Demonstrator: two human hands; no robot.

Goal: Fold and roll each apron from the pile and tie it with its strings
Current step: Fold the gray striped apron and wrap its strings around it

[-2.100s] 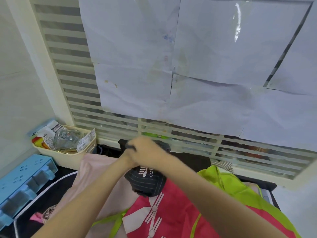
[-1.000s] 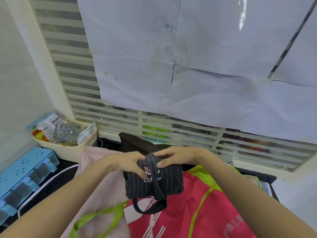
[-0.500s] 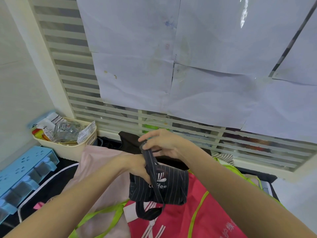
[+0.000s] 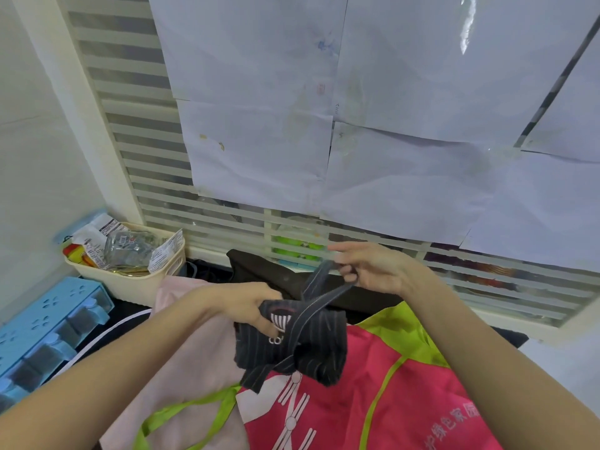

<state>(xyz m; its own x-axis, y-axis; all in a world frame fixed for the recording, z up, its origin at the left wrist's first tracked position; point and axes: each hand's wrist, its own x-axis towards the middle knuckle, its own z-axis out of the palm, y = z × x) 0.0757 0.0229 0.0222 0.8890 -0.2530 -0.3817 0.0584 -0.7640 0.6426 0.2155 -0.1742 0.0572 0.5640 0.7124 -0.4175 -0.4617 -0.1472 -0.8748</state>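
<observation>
Rightward now goes the right hand [image 4: 367, 267], pinching the string [image 4: 319, 305] taut, while the left hand [image 4: 250, 306] grips the striped apron roll [image 4: 292, 339] to cinch it.

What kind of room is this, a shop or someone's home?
Probably a home corner or small workroom, not a shop: paper sheets taped over a slatted window, a cream basket of packets, and loose aprons, one pink-red.

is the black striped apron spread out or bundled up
Bundled up. The black striped apron is a compact roll gripped by the left hand, while the right hand pulls its string across it.
</observation>
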